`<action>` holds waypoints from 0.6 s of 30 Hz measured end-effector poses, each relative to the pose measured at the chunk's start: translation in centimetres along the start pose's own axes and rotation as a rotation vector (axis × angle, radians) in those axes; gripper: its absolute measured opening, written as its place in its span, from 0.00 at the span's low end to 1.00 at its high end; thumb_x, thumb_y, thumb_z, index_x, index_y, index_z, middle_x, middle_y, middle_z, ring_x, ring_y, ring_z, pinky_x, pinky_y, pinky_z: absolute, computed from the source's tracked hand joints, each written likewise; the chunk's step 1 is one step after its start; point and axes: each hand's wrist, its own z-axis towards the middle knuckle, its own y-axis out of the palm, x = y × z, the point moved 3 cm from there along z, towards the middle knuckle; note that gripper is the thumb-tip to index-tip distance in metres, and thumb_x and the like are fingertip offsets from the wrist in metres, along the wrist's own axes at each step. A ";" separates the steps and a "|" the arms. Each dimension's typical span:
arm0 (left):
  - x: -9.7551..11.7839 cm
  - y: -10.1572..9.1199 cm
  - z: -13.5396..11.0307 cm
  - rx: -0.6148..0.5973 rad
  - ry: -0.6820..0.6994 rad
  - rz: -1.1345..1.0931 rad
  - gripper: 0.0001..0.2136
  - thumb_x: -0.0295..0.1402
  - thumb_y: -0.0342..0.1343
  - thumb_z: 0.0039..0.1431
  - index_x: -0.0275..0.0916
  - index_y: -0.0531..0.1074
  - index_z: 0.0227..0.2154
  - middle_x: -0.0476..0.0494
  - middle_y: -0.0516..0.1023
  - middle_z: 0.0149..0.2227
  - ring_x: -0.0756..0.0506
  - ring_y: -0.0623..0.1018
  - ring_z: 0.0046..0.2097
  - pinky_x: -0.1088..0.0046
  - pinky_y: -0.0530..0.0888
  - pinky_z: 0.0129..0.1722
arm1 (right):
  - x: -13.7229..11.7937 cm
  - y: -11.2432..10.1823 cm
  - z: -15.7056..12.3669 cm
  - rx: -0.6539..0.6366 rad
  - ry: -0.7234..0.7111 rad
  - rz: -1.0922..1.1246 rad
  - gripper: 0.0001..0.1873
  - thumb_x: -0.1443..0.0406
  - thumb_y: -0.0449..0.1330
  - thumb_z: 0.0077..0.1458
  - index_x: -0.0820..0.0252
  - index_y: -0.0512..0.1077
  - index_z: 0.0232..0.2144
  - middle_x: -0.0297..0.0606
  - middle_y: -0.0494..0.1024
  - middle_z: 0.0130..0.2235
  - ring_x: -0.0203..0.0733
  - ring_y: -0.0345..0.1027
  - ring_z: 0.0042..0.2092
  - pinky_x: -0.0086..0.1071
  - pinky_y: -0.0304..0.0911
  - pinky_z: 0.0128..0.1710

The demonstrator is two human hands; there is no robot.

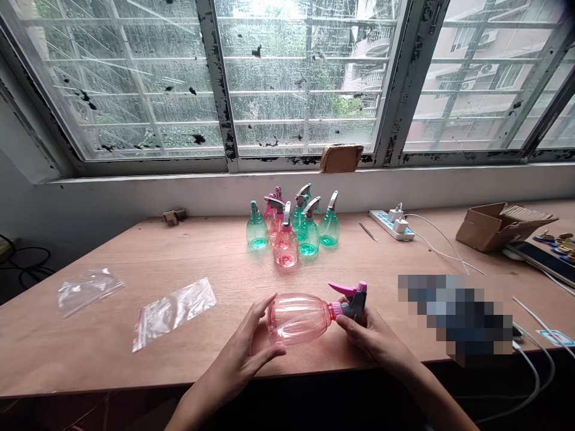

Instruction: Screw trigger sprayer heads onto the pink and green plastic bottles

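A clear pink spray bottle lies sideways between my hands over the front part of the table, its base to the left. My left hand cups the base end, fingers at the far side and thumb along the near side. The dark grey spray head with its pink trigger points right, and my right hand grips it near the pink collar. Part of my right fingers is hidden behind the head. Farther back stands a group of upright spray bottles, among them a pink one and a green one.
Two clear zip bags, one farther left than the other, lie on the wooden table. A power strip with white cables, a pen-like stick and an open cardboard box are on the right. A blurred patch covers something at front right.
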 end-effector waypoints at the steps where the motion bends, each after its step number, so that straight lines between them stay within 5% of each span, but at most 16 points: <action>1: 0.1 0.0 0.0 -0.001 0.000 0.011 0.36 0.40 0.62 0.67 0.59 0.50 0.71 0.43 0.61 0.72 0.34 0.69 0.68 0.50 0.63 0.71 | -0.1 0.0 0.0 0.003 -0.010 -0.002 0.28 0.47 0.73 0.49 0.56 0.75 0.46 0.36 0.77 0.38 0.44 0.71 0.38 0.33 0.65 0.35; 3: 0.1 0.0 -0.1 -0.010 -0.017 0.030 0.37 0.41 0.62 0.68 0.60 0.47 0.72 0.43 0.58 0.73 0.34 0.68 0.69 0.50 0.62 0.71 | -0.3 0.1 0.0 -0.006 -0.020 0.010 0.27 0.47 0.73 0.50 0.57 0.76 0.45 0.37 0.78 0.40 0.46 0.71 0.42 0.34 0.65 0.40; 6: 0.1 0.1 -0.2 -0.035 -0.054 0.052 0.39 0.44 0.62 0.67 0.60 0.44 0.72 0.44 0.52 0.75 0.34 0.64 0.71 0.49 0.60 0.72 | -0.1 0.2 0.0 -0.027 0.012 0.044 0.27 0.47 0.73 0.51 0.58 0.76 0.45 0.36 0.76 0.37 0.39 0.67 0.34 0.30 0.61 0.32; 11: 0.3 -0.1 -0.3 -0.054 -0.106 0.101 0.36 0.49 0.57 0.70 0.57 0.44 0.73 0.46 0.52 0.76 0.35 0.56 0.75 0.48 0.52 0.74 | 0.8 0.3 0.1 -0.050 0.112 0.165 0.34 0.42 0.71 0.50 0.60 0.72 0.46 0.23 0.59 0.25 0.29 0.44 0.23 0.25 0.42 0.20; 18: -0.6 0.1 0.0 -0.034 -0.032 0.089 0.37 0.48 0.62 0.65 0.53 0.51 0.70 0.40 0.62 0.72 0.34 0.66 0.70 0.52 0.62 0.71 | 0.8 0.4 0.1 -0.049 0.147 0.284 0.32 0.37 0.64 0.55 0.60 0.72 0.40 0.23 0.53 0.24 0.30 0.38 0.24 0.23 0.38 0.20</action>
